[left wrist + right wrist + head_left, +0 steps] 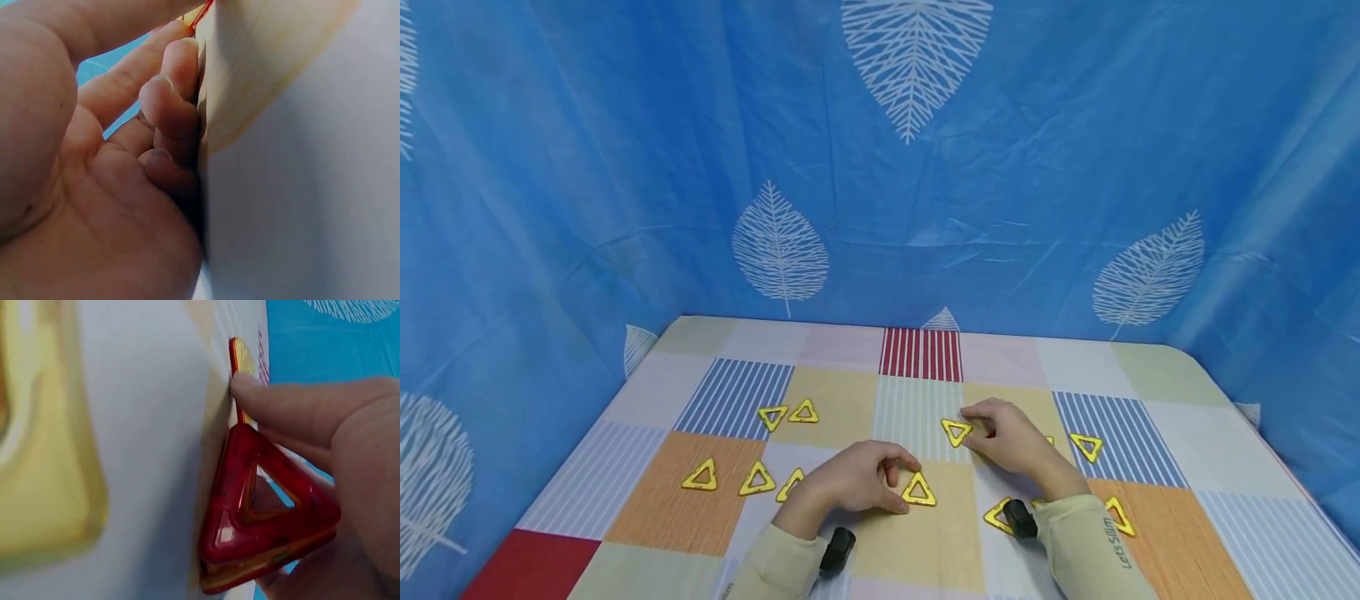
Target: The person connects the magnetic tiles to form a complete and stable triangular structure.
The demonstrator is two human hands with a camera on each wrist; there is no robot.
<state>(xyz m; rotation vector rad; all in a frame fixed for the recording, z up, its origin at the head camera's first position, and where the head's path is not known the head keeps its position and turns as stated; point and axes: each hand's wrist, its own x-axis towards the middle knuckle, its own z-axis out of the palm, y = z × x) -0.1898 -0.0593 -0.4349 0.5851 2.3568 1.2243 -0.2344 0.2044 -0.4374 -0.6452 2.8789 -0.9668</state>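
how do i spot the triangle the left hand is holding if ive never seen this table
In front of the blue curtain, find the patchwork cloth and its nearest pale yellow square. On it lies the yellow triangle, pinched by the left hand. Its tip points toward the curtain, while the neighbouring triangle at the right hand points the opposite way.

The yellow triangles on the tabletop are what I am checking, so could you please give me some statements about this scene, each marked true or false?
1. The left hand pinches a yellow triangle. True.
2. The triangles lie on plain green fabric. False: the tablecloth is a multicoloured patchwork.
3. The right hand holds a red triangle, seen in the right wrist view. True.
4. The two hands touch each other. False: they are apart.
5. The backdrop is blue, with a white leaf pattern. True.
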